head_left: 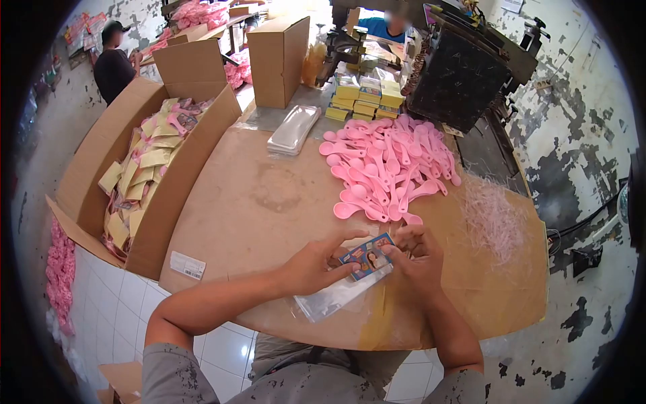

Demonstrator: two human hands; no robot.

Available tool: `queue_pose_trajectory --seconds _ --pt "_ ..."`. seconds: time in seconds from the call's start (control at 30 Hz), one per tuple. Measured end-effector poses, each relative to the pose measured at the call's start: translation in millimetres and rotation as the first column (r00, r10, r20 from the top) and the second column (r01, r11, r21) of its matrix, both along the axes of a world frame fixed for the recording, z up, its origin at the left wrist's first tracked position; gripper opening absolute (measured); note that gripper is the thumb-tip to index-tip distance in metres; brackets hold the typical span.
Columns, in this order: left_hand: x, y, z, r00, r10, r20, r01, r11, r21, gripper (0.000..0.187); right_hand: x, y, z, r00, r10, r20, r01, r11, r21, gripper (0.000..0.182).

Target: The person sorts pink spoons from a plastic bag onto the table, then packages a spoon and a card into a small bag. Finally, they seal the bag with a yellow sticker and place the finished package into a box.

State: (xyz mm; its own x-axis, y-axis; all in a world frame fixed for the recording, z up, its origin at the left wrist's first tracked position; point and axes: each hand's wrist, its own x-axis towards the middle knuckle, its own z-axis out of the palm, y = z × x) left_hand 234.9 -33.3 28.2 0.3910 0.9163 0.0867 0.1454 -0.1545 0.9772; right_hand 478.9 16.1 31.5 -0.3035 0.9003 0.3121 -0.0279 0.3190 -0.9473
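Note:
A small blue printed card [369,257] is held between my two hands above the near part of the cardboard-covered table. My left hand [317,264] pinches its left end, with the thumb on its face. At the right end, the thumb and fingers of my right hand [418,258] hold the card's upper corner. Below the card lies a clear plastic bag [323,303], partly covered by the card and my left hand. Beyond my hands is a large heap of pink plastic spoons [390,161].
Clear bags [295,131] are stacked at the back, near bundled cards [367,94]. An open carton [182,182] of packed pieces stands left. Shredded strands [494,219] lie right, below a dark machine [457,74]. Two people [114,64] are in the background.

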Motion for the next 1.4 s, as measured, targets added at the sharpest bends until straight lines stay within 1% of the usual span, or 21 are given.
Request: queue_pose_trajectory --seconds 0.03,0.1,0.13,0.23,0.27,0.33,0.37,0.43,0.53,0.63,0.73,0.77,0.8,0.83,0.93,1.0,1.03,1.1,1.23,1.33,1.4 --pt "-0.8 0.9 -1.3 1.0 -0.004 0.024 0.004 1.0 0.009 0.062 2.0 0.8 -2.6 1.0 0.022 -0.022 -0.023 1.0 -0.02 0.023" --pt "-0.2 2.6 -7.8 0.997 -0.015 0.082 0.013 1.0 0.023 0.06 3.0 4.3 -5.0 0.98 0.089 0.179 -0.117 0.981 0.156 0.019" --pt "-0.4 2.6 -11.2 0.996 -0.016 0.089 0.016 1.0 -0.004 0.06 3.9 4.9 -3.9 0.953 0.108 0.283 -0.177 0.956 0.232 0.017" --pt "-2.6 5.3 -13.0 0.995 -0.029 0.095 0.036 0.996 -0.078 0.056 1.3 6.4 7.7 0.884 0.268 0.383 -0.377 0.893 0.245 0.015" --pt "-3.1 5.5 -11.5 0.995 -0.042 0.092 0.051 0.993 -0.108 0.054 3.3 10.7 10.2 0.907 0.124 0.403 -0.232 0.944 0.233 0.016" --pt "-3.6 7.4 -8.2 0.99 -0.051 0.133 0.07 0.987 -0.146 0.051 15.3 29.4 13.3 0.88 -0.165 0.446 0.069 0.972 0.223 0.017" --pt "-2.7 8.1 -7.0 0.983 -0.049 0.176 0.078 0.984 -0.16 0.049 19.8 41.2 16.6 0.82 -0.234 0.521 0.034 0.931 0.364 0.017" --pt "0.1 5.6 -4.4 0.973 -0.046 0.226 0.087 0.981 -0.173 0.045 28.2 64.2 20.6 0.68 -0.401 0.614 -0.076 0.794 0.603 0.018" --pt "-0.5 3.3 1.9 0.968 -0.04 0.246 0.084 0.982 -0.171 0.042 32.1 80.9 9.7 0.627 -0.408 0.663 -0.206 0.735 0.647 0.023" --pt "-4.1 5.2 5.4 0.96 -0.025 0.279 0.08 0.979 -0.186 0.041 31.2 83.2 23.4 0.766 -0.493 0.412 -0.03 0.614 0.789 0.023" --pt "-5.2 6.8 6.2 0.943 0.021 0.332 0.045 0.981 -0.19 0.041 21.5 59.2 47.6 0.868 -0.442 0.225 0.125 0.635 0.763 0.021" --pt "-4.0 6.9 5.2 0.935 0.034 0.353 0.032 0.983 -0.181 0.041 15.5 48.5 48.9 0.928 -0.331 0.17 0.176 0.793 0.583 0.02" --pt "-3.4 7.7 4.1 0.926 0.045 0.374 0.021 0.985 -0.17 0.042 6.2 36.6 48.0 0.969 -0.234 0.083 0.188 0.91 0.37 0.02" --pt "-2.8 7.7 1.2 0.931 0.059 0.36 0.002 0.986 -0.167 0.041 0.3 28.5 47.7 0.987 -0.159 -0.027 0.161 0.977 0.137 0.02" --pt "-2.0 6.4 -3.5 0.95 0.076 0.303 -0.025 0.985 -0.169 0.041 -3.8 20.6 49.3 0.991 -0.12 -0.058 0.123 0.992 0.042 0.023" --pt "-3.7 4.3 2.2 0.966 0.062 0.251 -0.016 0.983 -0.182 0.041 -4.9 21.1 52.6 0.987 -0.132 -0.094 0.135 0.99 0.03 0.024" --pt "-2.7 5.2 0.1 0.957 0.058 0.284 -0.016 0.989 -0.149 0.04 -5.6 22.3 53.4 0.985 -0.136 -0.11 0.139 0.99 0.024 0.024" --pt "1.1 6.5 -6.0 0.936 0.047 0.35 -0.018 0.996 -0.084 0.04 -11.9 21.5 50.5 0.996 -0.08 -0.051 0.082 0.996 0.044 0.026" --pt "-2.3 3.5 1.0 0.957 -0.006 0.29 0.061 0.982 -0.181 0.036 -21.5 21.4 43.7 0.999 -0.029 -0.031 0.031 0.995 0.096 0.028" --pt "-3.5 4.0 6.8 0.953 -0.007 0.302 0.088 0.963 -0.254 0.036 -18.1 23.2 33.7 0.995 -0.077 0.056 0.067 0.984 0.165 0.028" --pt "-5.8 6.1 8.4 0.957 0.0 0.29 0.082 0.959 -0.27 0.038 -22.6 18.2 34.3 0.997 -0.057 -0.046 0.062 0.992 0.111 0.026"
